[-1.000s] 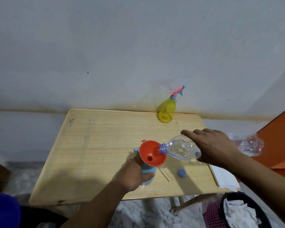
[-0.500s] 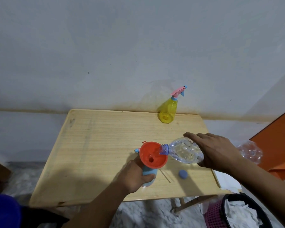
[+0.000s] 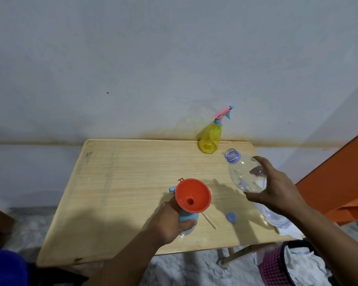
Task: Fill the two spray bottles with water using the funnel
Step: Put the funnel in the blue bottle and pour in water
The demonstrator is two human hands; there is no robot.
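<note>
A home room: wooden folding table [image 3: 116, 182], stained wall [image 3: 153, 79], laundry basket [image 3: 273, 269].

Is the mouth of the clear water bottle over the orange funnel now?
No: the clear water bottle is held up right of the orange funnel, mouth pointing away.

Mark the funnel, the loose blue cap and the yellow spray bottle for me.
funnel [image 3: 194, 195]: head view, inner orange cone.
blue cap [image 3: 231, 217]: head view, top face.
yellow spray bottle [image 3: 210, 139]: head view, yellow body.
</note>
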